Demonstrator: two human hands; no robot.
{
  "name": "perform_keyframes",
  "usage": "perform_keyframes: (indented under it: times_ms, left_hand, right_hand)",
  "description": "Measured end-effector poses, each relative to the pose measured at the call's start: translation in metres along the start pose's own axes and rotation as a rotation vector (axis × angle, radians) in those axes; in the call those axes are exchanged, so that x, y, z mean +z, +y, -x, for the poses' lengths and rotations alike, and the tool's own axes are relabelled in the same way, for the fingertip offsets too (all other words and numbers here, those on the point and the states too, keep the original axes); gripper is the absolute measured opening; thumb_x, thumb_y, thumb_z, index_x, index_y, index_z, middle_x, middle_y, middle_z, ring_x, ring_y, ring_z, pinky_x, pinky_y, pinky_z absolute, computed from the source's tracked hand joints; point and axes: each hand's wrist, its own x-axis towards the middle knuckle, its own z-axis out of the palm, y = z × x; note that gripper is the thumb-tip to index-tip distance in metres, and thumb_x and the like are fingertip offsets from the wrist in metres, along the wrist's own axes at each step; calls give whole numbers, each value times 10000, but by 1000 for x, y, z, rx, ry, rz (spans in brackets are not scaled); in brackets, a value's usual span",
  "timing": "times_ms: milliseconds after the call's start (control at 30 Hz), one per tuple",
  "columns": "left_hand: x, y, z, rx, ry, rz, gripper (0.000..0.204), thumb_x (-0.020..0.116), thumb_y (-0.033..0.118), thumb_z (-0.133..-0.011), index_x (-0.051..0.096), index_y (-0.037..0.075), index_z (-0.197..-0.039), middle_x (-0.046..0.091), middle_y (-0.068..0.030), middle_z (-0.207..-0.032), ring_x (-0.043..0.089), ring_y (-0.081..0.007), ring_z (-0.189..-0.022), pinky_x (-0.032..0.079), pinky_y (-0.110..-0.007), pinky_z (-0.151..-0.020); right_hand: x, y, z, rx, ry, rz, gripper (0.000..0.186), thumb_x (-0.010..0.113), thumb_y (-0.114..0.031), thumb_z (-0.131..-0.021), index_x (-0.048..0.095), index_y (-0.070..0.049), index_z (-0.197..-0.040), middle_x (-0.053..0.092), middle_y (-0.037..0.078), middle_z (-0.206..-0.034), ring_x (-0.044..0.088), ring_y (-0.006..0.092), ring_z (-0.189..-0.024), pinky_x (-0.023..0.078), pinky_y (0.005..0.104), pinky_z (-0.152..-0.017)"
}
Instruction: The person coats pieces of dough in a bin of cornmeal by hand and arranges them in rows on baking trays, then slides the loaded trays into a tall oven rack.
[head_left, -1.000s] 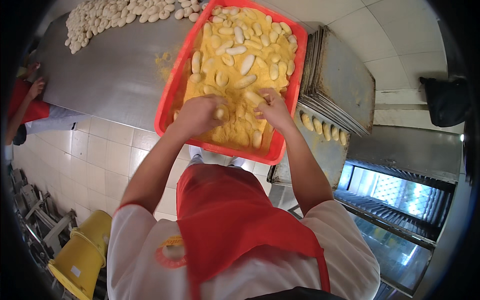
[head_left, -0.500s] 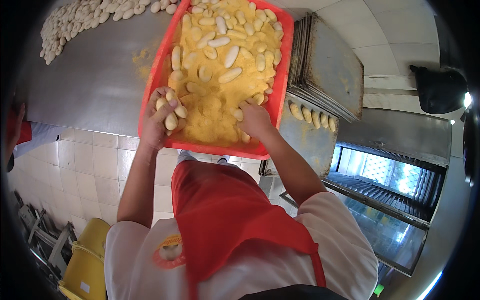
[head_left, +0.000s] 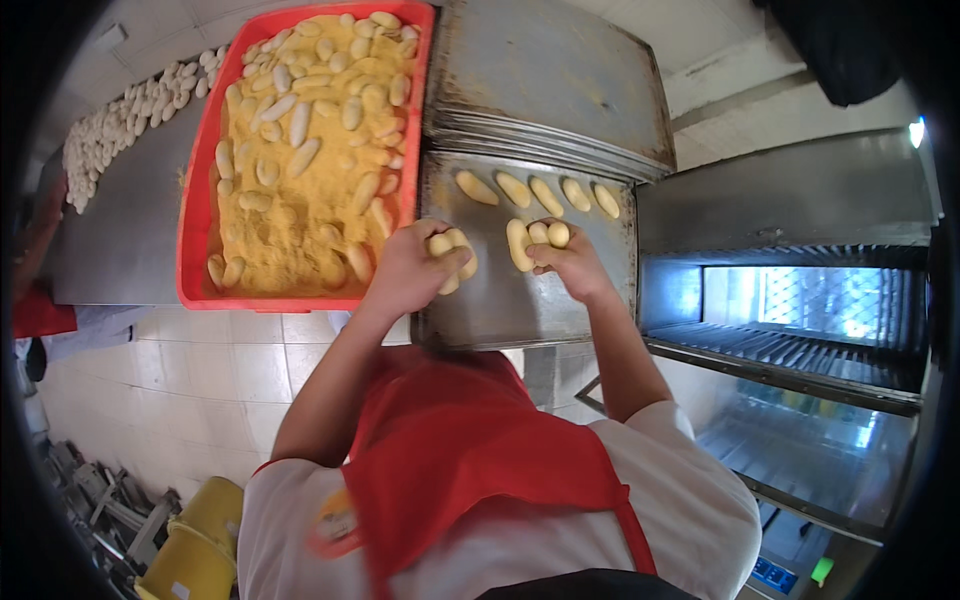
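Crumb-coated dough pieces (head_left: pixel 457 256) are bunched in my left hand (head_left: pixel 408 268), its fingers curled round them over the left part of a metal baking sheet (head_left: pixel 530 310). My right hand (head_left: pixel 568 270) grips another bunch of dough pieces (head_left: pixel 519 245) above the middle of that sheet. A row of several oblong dough pieces (head_left: pixel 546 196) lies along the sheet's far part. Left of it is a red tray (head_left: pixel 189 240) filled with yellow crumbs (head_left: pixel 290 235) and many scattered dough pieces (head_left: pixel 300 122), some paler than others.
Stacked baking sheets (head_left: pixel 550 70) sit beyond the sheet. An open metal cabinet with slotted racks (head_left: pixel 800 330) stands at right. A steel table (head_left: pixel 120 260) holds a pile of white dough (head_left: pixel 120 135); another person's arm (head_left: pixel 40 240) is beside it. Yellow buckets (head_left: pixel 200 530) stand low at left.
Both hands have moved right, out of the red tray and over the baking sheet, carrying dough pieces. The camera view has swung toward the right.
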Motion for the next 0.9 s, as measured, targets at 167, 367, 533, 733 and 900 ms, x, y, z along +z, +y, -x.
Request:
perform_keyframes:
  times_ms: [167,367,533,733,900]
  left_hand:
    - [71,-34,-39,-98,169,-693,439,839,307,-845,718,-29,-1100,756,-248,-959,760,-387,-911,589,-442,-817]
    - [91,1,-29,-74,161,-234,315,780,212,-926,730,-25,-1126,739,-176,-866,757,-230,-843,612,-362,-708]
    - [180,9,-79,-54,-137,-413,330,731,110,-914,735,37,-1235,730,-196,-1106,750,-318,-936,610,-397,-807]
    - [227,7,-95,265,-35,-780,312,732,200,-931,752,85,-1221,675,-161,-1217,702,-363,-1061,580,-455,-921]
    - [270,10,-112,250,-252,-886,280,717,229,-954,758,88,-1192,653,-125,-1203,702,-351,-1050,578,-466,-907]
  right_hand:
    - [-13,14,-27,-160,-5,969,338,762,-125,-871,717,35,-1165,753,100,-948,725,191,-766,588,340,-708]
    - [-117,58,-5,-39,-45,154,440,786,-151,-912,656,12,-1299,732,114,-1043,732,187,-923,601,335,-787]
    - [-160,55,-5,-135,91,667,537,855,-315,-853,696,14,-1247,740,218,-1110,735,381,-961,577,417,-867]
    - [-188,70,15,-174,308,618,522,818,-287,-858,695,-6,-1280,666,238,-1223,674,424,-1093,547,458,-968]
    - [-196,84,26,-534,598,732,410,808,-132,-856,709,-36,-1242,639,189,-1181,669,404,-1026,562,456,-942]
